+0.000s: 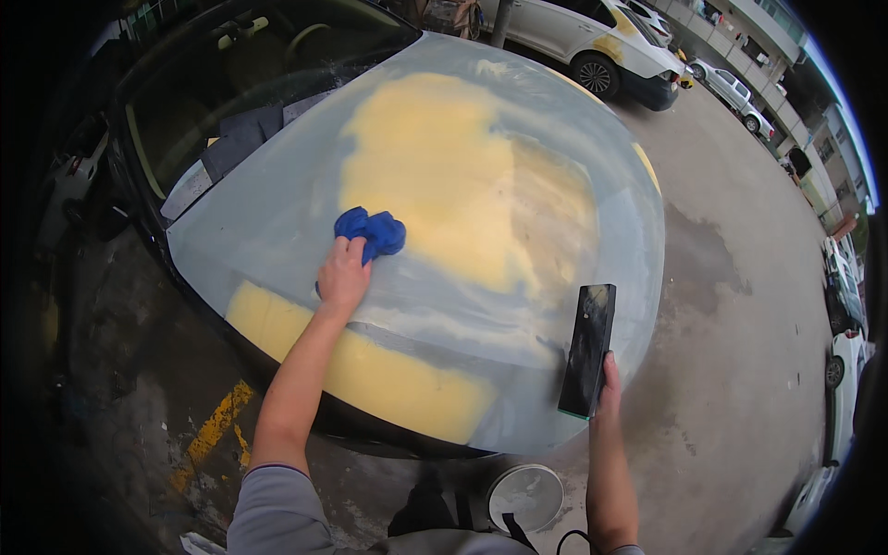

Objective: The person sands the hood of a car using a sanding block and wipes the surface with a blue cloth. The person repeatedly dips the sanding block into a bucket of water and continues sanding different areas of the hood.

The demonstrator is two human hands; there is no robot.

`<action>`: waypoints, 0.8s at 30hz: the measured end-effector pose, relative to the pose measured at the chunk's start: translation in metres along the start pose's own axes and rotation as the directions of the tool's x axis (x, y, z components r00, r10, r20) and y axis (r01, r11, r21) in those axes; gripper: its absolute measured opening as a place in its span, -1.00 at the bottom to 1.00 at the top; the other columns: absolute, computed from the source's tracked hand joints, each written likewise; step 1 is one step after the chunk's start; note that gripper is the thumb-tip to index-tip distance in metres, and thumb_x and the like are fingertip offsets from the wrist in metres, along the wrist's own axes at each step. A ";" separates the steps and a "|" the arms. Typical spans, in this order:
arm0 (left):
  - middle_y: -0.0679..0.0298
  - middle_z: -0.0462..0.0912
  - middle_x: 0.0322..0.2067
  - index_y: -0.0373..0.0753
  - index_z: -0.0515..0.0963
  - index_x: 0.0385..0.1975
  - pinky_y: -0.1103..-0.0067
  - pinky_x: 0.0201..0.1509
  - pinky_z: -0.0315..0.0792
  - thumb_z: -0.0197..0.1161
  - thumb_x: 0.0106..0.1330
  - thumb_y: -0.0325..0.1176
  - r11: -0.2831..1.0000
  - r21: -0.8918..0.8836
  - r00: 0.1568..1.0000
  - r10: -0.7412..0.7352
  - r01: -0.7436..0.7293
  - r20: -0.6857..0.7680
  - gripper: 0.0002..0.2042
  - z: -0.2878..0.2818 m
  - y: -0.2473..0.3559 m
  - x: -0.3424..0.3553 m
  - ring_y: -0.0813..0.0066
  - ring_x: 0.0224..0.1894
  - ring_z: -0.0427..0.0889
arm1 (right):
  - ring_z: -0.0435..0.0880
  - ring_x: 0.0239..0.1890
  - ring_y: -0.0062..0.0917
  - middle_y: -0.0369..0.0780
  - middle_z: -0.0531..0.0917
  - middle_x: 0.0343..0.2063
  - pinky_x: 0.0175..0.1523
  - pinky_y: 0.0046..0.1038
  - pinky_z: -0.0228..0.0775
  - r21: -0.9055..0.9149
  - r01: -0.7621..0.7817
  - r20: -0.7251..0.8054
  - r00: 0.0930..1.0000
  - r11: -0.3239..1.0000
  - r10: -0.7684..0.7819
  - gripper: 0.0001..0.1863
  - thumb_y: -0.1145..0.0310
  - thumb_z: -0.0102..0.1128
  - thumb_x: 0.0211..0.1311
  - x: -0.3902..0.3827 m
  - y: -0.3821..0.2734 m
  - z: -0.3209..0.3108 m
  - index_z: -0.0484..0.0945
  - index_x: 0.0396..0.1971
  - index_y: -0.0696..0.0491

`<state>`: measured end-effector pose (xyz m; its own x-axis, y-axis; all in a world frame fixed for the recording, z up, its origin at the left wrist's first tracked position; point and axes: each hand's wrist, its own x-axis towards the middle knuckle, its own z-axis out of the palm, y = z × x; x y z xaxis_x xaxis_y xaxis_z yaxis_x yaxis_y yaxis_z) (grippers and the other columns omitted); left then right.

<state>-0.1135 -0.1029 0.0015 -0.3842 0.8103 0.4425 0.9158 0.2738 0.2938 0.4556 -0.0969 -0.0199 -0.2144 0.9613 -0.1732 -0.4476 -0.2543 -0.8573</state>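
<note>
A car hood (287,208) in dull grey spreads before me, with yellow filler patches (425,139) over its middle and near side. My left hand (344,276) is closed on a crumpled blue cloth (372,231), which lies against the hood by the edge of the large patch. On the right, my right hand (610,388) grips a long black sanding block (588,347) by its side. The block is held upright over the hood's front corner; whether it touches the surface I cannot tell. Its fingers are mostly hidden behind it.
A round pail (527,497) stands on the ground by my legs. Dark sheets (242,139) lie along the windshield base. A white car (592,46) is parked beyond the hood, and more cars line the right side of the concrete yard (740,351).
</note>
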 end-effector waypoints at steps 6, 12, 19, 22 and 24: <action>-0.01 0.48 0.37 0.01 0.51 0.44 0.05 0.45 0.49 0.53 0.39 0.03 0.935 -0.005 0.935 -0.353 0.353 0.033 -0.34 -0.048 -0.104 0.028 -0.23 0.40 0.50 | 0.74 0.21 -0.48 -0.11 0.70 0.35 0.28 -0.40 0.61 -0.471 0.102 0.042 0.995 0.876 -0.094 -0.31 0.28 0.31 0.64 0.055 -0.063 0.109 0.37 0.62 0.21; -0.01 0.33 0.62 0.23 0.45 0.60 -0.11 0.51 0.39 0.42 0.38 0.34 0.798 0.304 0.846 -0.530 0.521 -0.059 -0.20 -0.022 -0.081 0.057 -0.25 0.56 0.38 | 0.66 0.36 -0.18 -0.06 0.63 0.43 0.48 -0.22 0.47 -0.808 0.382 0.332 0.924 0.449 -0.189 -0.32 0.45 0.40 0.43 0.129 -0.065 0.149 0.51 0.55 0.05; 0.24 0.65 0.29 0.05 0.67 0.13 0.12 0.14 0.67 0.57 0.33 -0.02 0.965 0.147 0.972 -0.202 0.218 -0.119 -0.57 0.026 -0.027 0.047 0.00 0.22 0.66 | 0.54 0.36 0.08 0.04 0.57 0.36 0.52 0.05 0.35 -0.671 0.660 0.724 0.681 -0.338 -0.108 -0.32 0.45 0.40 0.27 0.197 -0.021 0.199 0.63 0.43 -0.19; 0.20 0.73 0.15 -0.01 0.66 0.04 0.14 0.06 0.70 0.58 0.27 -0.11 0.985 0.064 0.981 -0.149 0.157 -0.120 -0.61 0.023 0.005 0.041 0.00 0.12 0.73 | 0.55 0.34 0.01 0.04 0.58 0.29 0.43 0.04 0.35 -0.657 0.686 0.748 0.644 -0.314 -0.159 -0.42 0.38 0.40 0.28 0.214 0.002 0.195 0.65 0.33 -0.23; 0.16 0.78 0.04 -0.07 0.65 0.00 0.13 0.04 0.71 0.56 0.28 -0.14 0.977 -0.080 0.974 -0.207 0.200 -0.096 -0.64 0.013 0.044 0.041 -0.01 0.05 0.78 | 0.56 0.31 -0.04 -0.03 0.59 0.27 0.39 0.00 0.37 -0.682 0.664 0.727 0.663 -0.307 -0.181 -0.46 0.31 0.43 0.29 0.210 0.006 0.202 0.65 0.29 -0.22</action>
<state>-0.0877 -0.0513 0.0219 -0.5751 0.6823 0.4513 0.8081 0.3879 0.4433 0.2326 0.0822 0.0363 -0.6919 0.6060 0.3925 0.5872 0.7886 -0.1826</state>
